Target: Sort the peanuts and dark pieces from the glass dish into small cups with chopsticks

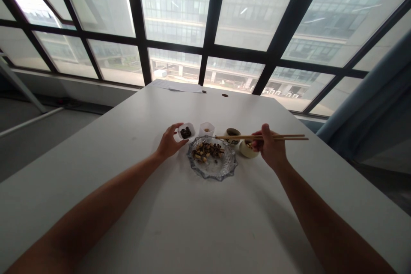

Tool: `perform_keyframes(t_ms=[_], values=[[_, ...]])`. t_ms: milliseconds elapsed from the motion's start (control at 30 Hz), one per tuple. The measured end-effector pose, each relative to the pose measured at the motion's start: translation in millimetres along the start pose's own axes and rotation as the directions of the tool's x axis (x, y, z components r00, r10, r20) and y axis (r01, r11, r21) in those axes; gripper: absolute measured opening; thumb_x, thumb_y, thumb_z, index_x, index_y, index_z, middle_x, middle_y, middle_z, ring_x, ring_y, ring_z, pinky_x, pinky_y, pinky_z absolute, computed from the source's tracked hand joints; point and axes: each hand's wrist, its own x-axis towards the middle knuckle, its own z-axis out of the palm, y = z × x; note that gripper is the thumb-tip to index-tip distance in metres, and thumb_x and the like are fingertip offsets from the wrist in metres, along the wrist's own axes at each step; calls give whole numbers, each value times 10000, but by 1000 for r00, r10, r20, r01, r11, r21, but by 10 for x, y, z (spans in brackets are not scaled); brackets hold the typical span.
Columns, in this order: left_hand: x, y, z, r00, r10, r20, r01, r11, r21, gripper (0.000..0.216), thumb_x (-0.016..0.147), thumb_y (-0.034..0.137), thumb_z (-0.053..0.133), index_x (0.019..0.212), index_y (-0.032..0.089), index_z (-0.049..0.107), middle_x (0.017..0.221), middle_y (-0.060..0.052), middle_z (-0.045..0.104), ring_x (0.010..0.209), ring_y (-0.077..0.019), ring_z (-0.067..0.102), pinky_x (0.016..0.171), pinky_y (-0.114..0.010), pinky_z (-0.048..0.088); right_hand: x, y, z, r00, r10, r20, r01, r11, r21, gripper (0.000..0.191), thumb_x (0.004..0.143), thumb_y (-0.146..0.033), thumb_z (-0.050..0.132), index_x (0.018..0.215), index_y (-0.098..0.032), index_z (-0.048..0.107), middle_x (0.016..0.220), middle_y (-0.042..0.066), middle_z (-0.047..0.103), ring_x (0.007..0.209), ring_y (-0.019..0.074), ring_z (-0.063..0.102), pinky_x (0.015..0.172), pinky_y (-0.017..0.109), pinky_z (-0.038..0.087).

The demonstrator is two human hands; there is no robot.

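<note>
Landmark for all positions: the scalloped glass bowl (222, 170), on the white table (199, 222), holding mixed dried pieces (207, 150) gathered toward its far and left parts.

Governing relation: the chopsticks (244, 137) lie crosswise, their long axis running left to right, with the tips pointing left over the bowl's far rim and the butts well out to its right. The bowl lies left of and slightly nearer the wearer than the right hand (271, 149), which grips the chopsticks with its fingers closed round them. The left hand (169, 142) is the nearer to the bowl, just beside its left rim, pinching the square white cup (193, 129) of dark pieces between thumb and fingers.

Also noted: a hexagonal white cup (211, 127) just beyond the bowl, a dark patterned cup (232, 141) beyond and right of it, and a pale jar (246, 151) immediately right.

Limits of observation: the right hand and chopsticks mask part of the jar; the chopsticks cross the patterned cup, and its contents cannot be identified. Whether the tips touch the rim, or the square cup is lifted, cannot be determined. Both arms are cut off at the frame's lower edge.
</note>
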Motion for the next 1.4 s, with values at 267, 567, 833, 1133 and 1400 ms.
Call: perform_keyframes(t_ms=[267,567,833,1133,1400], values=[[-5,18,24,999,28,30,-27,999,-48,604,724,297,791,1270,213,547,1267,-106,655,1139,-262,647,951,-461,575,-362,-63,486,828,-482,286,551,794,-256,379,957,-486,552,743,-204,687,529,0,659,438,130,615,451,239,492],[-4,33,42,999,46,26,-44,996,-73,584,728,326,796,1248,210,556,1249,-113,661,1120,-259,655,921,-449,588,-243,-37,925,678,-459,574,691,665,-283,307,953,-430,582,764,-213,689,701,23,702,603,137,634,589,250,488],[-3,22,62,999,35,20,-34,999,-36,585,712,346,798,1227,207,557,1213,-102,675,1067,-242,669,878,-412,593,-298,-144,691,873,-297,386,423,854,-301,454,936,-565,548,717,-191,683,575,21,666,494,135,616,478,239,501],[4,3,57,1000,-27,12,26,998,64,609,683,341,809,1221,214,554,1154,-89,692,995,-229,677,759,-347,589,-409,-139,438,871,-137,472,266,939,-218,541,896,-632,560,608,-192,686,394,-4,563,290,102,472,287,210,357],[8,16,51,999,-33,26,30,996,81,609,682,323,813,1219,203,552,1146,-93,694,1001,-231,673,757,-340,576,-346,-57,331,915,-202,350,314,900,-301,508,895,-621,575,631,-199,680,445,1,598,345,116,534,332,217,428]])
